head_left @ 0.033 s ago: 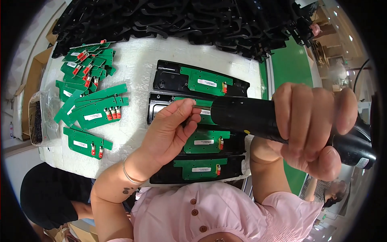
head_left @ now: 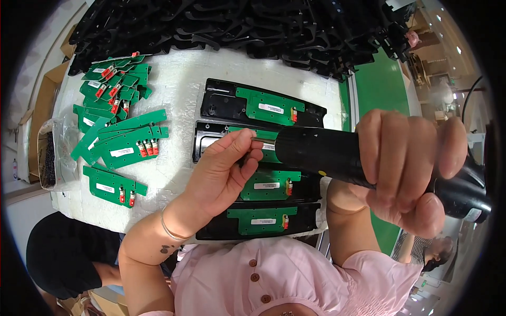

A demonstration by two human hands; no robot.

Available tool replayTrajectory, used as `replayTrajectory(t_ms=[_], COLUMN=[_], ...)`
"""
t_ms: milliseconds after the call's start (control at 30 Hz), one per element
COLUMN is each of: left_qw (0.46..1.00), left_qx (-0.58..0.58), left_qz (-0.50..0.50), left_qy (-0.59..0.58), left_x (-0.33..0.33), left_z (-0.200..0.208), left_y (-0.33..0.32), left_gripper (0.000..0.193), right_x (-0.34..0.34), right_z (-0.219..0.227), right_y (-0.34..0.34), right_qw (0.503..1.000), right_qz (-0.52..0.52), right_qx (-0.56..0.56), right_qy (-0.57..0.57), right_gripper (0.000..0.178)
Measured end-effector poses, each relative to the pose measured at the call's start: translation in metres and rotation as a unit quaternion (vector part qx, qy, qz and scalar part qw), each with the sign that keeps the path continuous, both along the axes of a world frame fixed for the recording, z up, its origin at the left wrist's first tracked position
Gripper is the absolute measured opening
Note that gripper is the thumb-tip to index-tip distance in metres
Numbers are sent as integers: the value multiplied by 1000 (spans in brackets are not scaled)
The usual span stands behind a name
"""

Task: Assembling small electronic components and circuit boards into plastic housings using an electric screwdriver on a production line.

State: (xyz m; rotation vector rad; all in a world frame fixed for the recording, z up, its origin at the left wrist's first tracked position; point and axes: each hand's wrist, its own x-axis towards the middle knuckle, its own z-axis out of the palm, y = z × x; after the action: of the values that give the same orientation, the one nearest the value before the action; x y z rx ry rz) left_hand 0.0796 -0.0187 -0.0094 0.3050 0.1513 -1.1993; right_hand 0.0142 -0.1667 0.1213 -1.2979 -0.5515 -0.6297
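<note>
A black electric screwdriver point(head_left: 319, 152) lies nearly level across the view, its body gripped by my right hand point(head_left: 403, 168). Its thin metal bit point(head_left: 266, 141) points left. Thumb and fingertips of my left hand point(head_left: 226, 168) pinch together at the bit's tip; any screw there is too small to make out. Below the hands, black plastic housings are lined up on the table, each with a green circuit board: the farthest board point(head_left: 258, 100), one partly covered by the left hand and screwdriver, a nearer board point(head_left: 253, 187) and the nearest board point(head_left: 250, 224).
Loose green circuit boards point(head_left: 126, 134) with red-and-white connectors are piled at the left of the white table point(head_left: 179, 73). Beside them stands a clear plastic bag point(head_left: 63, 168) of small dark parts. Black plastic housings point(head_left: 237, 26) are heaped along the back. Another person point(head_left: 68, 258) is at the lower left.
</note>
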Motion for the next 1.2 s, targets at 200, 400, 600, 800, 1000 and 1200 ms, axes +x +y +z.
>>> replayTrajectory(t_ms=[200, 400, 600, 800, 1000, 1200], left_qw=[1000, 999, 998, 982, 986, 987], left_qx=[5, -13, 0, 37, 33, 63], left_qz=[-6, -33, -40, -98, -81, -77], left_qy=[-1, -24, -51, -157, -141, -129], left_x=[-1, 2, -1, 1, -5, -1], left_z=[3, 2, 12, 12, 9, 3], left_y=[1, 2, -4, -7, -4, 0], left_gripper=[14, 15, 30, 35, 21, 17], right_x=[-3, 0, 11, 67, 77, 84], right_z=[3, -3, -10, -47, -56, -55], right_y=[0, 2, -3, -36, -46, -48], right_qw=[999, 1000, 1000, 975, 964, 963], right_qz=[-4, -21, 6, -187, -228, -217], right_qx=[-54, 1, 13, 23, 0, 13], right_qy=[-2, -7, 12, 118, 138, 160], right_gripper=[27, 27, 26, 18, 20, 16])
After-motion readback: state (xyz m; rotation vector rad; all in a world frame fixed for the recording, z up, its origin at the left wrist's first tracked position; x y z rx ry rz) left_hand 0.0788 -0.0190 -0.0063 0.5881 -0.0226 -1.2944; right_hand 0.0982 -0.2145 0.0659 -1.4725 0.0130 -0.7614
